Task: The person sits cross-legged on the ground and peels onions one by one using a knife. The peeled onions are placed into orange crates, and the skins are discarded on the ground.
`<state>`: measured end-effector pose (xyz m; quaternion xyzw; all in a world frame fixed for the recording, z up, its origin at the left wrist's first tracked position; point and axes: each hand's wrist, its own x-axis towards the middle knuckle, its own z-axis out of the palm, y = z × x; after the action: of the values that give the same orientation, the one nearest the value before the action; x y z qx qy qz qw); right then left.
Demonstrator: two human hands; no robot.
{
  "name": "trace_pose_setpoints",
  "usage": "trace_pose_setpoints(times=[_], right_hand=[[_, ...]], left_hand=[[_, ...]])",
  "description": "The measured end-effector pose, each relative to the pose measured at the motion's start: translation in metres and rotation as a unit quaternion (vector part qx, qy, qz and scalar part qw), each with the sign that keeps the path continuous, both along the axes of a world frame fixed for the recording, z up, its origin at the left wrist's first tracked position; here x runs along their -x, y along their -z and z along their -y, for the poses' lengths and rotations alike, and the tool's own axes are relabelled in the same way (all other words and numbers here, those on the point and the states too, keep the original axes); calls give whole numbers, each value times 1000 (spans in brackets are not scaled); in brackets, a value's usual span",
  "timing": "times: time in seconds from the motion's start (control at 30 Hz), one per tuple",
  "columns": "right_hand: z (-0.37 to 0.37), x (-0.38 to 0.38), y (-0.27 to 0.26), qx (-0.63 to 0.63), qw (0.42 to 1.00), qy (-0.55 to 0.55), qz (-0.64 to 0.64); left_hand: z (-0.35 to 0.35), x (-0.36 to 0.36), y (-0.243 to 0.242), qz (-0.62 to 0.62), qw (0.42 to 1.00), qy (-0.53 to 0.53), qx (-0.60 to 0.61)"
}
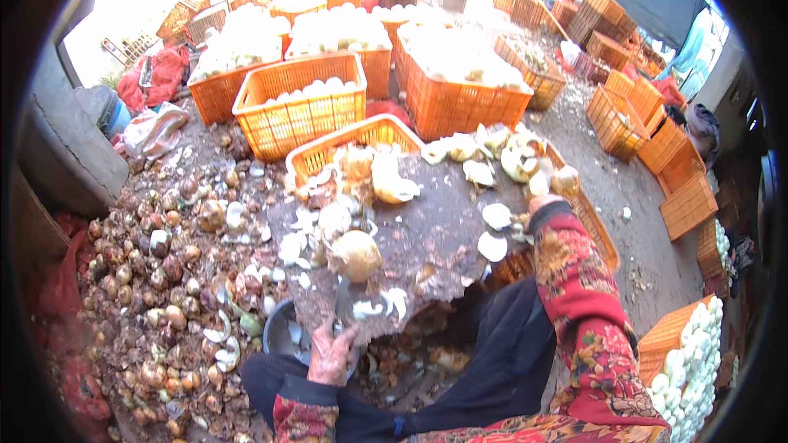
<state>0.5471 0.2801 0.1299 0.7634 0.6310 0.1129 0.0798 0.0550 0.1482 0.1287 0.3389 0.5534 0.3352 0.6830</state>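
My left hand (332, 351) rests at the near left edge of a dirty board (425, 221), above a metal basin (286, 335). A knife blade (342, 301) stands up from its fingers; the handle is hidden. A large yellow-skinned onion (356, 256) lies just beyond the blade, with peeled scraps beside it. My right hand (546, 200) reaches to the board's far right, mostly hidden by its cuff, close to a brownish onion (565, 181) and peeled layers (520, 157). Whether it grips anything is unclear. White onion slices (492, 247) lie left of the right forearm.
Orange crates full of whitish onions (468, 101) stand beyond the board, beside a partly filled crate (301, 114). Small onions and peel (160, 295) cover the ground at left. More crates (683, 160) line the right side. A crate of pale onions (683, 375) stands near right.
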Motion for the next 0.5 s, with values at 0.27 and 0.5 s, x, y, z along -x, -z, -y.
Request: trace_pose_setpoints(times=[0.27, 0.5], right_hand=[[-139, 100, -50, 36, 991, -126, -4], [-228, 69, 24, 137, 981, -35, -131]], left_hand=[[-42, -20, 9, -68, 986, 20, -149], [-94, -58, -23, -115, 989, 40, -88]])
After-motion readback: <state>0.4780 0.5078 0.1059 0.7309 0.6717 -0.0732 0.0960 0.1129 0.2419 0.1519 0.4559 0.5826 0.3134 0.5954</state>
